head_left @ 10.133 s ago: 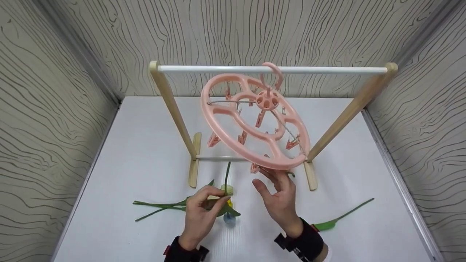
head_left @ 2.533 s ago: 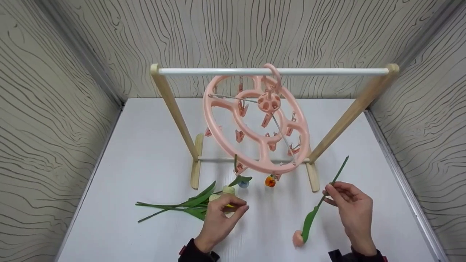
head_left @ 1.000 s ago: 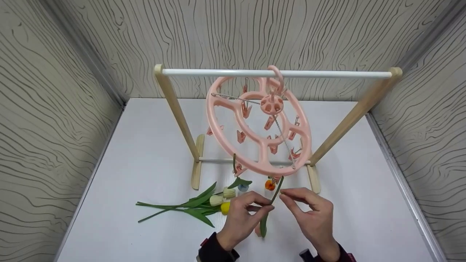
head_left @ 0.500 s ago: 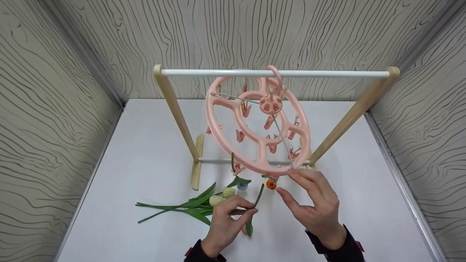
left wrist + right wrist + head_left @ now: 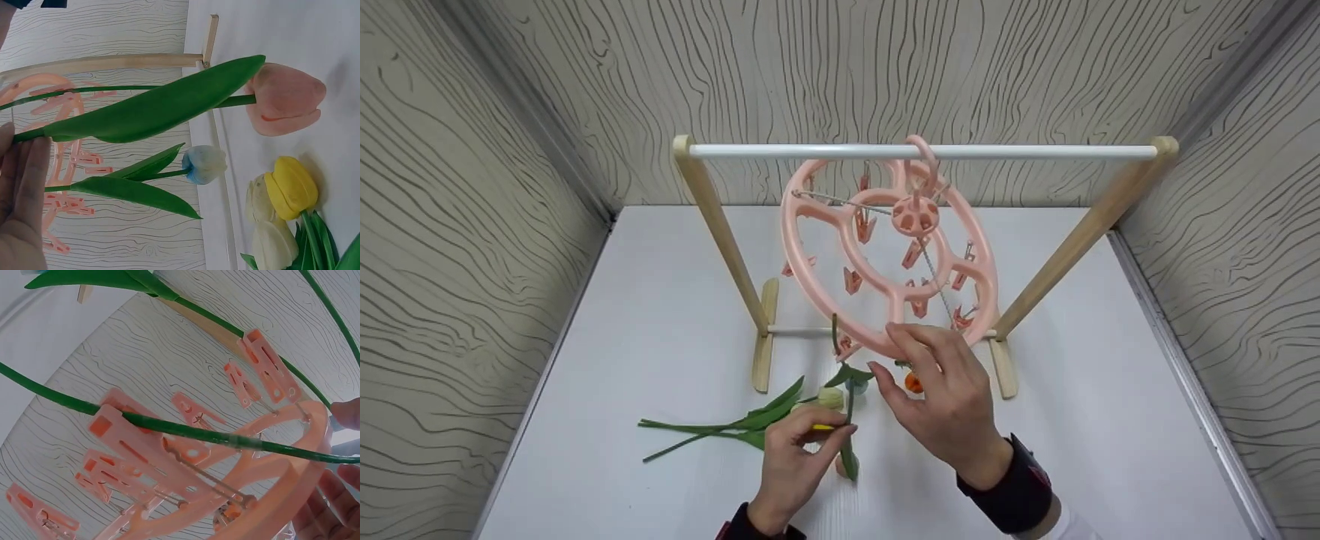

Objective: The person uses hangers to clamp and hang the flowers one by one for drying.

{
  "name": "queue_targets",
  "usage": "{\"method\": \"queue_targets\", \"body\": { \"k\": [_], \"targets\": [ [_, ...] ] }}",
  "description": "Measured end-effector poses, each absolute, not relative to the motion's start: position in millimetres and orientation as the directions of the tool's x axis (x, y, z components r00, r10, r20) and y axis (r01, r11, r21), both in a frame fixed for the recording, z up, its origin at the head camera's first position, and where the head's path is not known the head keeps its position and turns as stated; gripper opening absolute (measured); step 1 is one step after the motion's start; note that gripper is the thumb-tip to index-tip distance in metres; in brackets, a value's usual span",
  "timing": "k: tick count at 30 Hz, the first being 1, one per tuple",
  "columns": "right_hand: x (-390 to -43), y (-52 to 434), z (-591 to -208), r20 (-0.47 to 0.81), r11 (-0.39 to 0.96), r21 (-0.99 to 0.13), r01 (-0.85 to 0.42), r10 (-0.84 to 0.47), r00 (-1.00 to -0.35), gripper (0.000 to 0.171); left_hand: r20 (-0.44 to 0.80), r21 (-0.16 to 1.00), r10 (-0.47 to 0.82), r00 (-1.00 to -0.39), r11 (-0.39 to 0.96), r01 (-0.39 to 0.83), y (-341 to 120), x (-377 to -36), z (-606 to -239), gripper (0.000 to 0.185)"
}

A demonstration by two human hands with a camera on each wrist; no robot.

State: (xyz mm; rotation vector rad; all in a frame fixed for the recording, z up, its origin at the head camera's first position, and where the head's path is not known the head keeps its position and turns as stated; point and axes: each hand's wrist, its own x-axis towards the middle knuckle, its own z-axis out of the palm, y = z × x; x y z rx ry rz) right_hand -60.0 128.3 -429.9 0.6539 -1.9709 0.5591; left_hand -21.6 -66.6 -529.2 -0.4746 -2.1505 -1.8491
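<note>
My left hand (image 5: 840, 431) pinches the green stem of a pink tulip (image 5: 284, 107), whose flower hangs down just over the table beside the hand (image 5: 840, 466). My right hand (image 5: 889, 352) reaches up with its fingers against the lower rim of the tilted pink round clip hanger (image 5: 817, 289), the thumb spread below. The rim (image 5: 292, 478) and several pink clips (image 5: 270, 368) fill the right wrist view. A blue tulip (image 5: 205, 164) and an orange tulip (image 5: 913, 382) hang head down from clips at the near rim.
The hanger hooks over the white bar (image 5: 810, 151) of a wooden stand (image 5: 720, 232) on the white table (image 5: 660, 300). Yellow (image 5: 291, 188) and white tulips (image 5: 831, 397) lie in a bunch left of my hands, stems (image 5: 697, 431) pointing left. Patterned walls close three sides.
My right hand has let go of the stem and moved up and left to the hanger's lower rim. My left hand, still holding the pink tulip, has shifted left.
</note>
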Motion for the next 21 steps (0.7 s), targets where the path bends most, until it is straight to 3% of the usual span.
{"method": "queue_targets", "body": {
  "k": [5, 11, 21],
  "targets": [
    [-64.4, 126.7, -429.7, 0.865, 0.780, -0.107, -0.616, -0.233, -0.445, 0.034, 0.424, 0.894, 0.042, -0.905, 0.139, 0.425, -70.3, -24.9, -527.5, 0.018],
    [-64.3, 134.0, -427.6, 0.855, 0.797, -0.067, -0.600, -0.263, -0.446, 0.030, 0.370, 0.917, 0.031, -0.928, 0.144, 0.371, -72.3, -25.9, -524.8, 0.016],
    [-56.9, 156.9, -421.1, 0.843, 0.771, -0.183, -0.610, -0.197, -0.501, 0.033, 0.390, 0.913, 0.040, -0.920, 0.113, 0.392, -73.9, -28.1, -526.7, 0.014]
  ]
}}
